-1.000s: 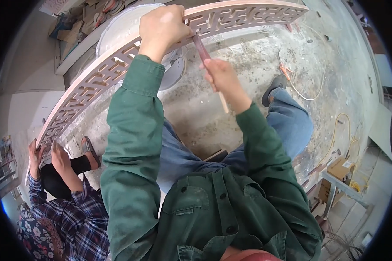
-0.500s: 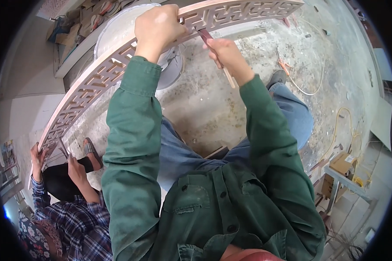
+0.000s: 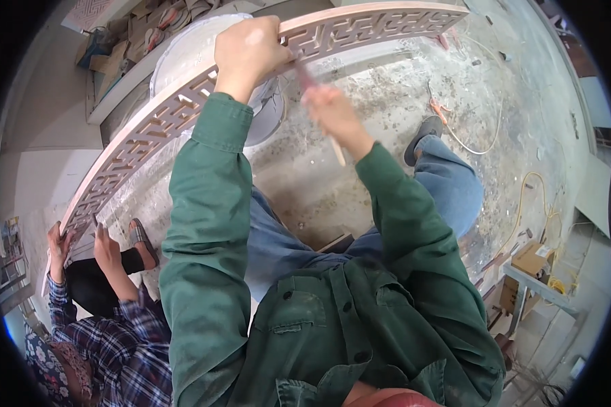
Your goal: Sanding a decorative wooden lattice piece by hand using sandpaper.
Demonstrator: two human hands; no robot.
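A long curved wooden lattice panel point(image 3: 360, 27) with a carved fretwork pattern arcs from the upper right down to the lower left. My left hand point(image 3: 250, 51) grips its upper edge near the middle. My right hand point(image 3: 332, 112) holds a thin wooden-handled tool point(image 3: 319, 102), blurred by motion, with its tip against the panel just right of my left hand. Both my sleeves are green.
Another person in a plaid shirt point(image 3: 125, 346) crouches at lower left, both hands on the panel's far end point(image 3: 81, 217). A white round bucket point(image 3: 197, 47) stands behind the panel. Cables point(image 3: 523, 203) and a cardboard box point(image 3: 533, 258) lie on the dusty concrete floor at right.
My right hand with the tool has moved up along the panel toward my left hand. The other person's hands shifted slightly on the panel's end.
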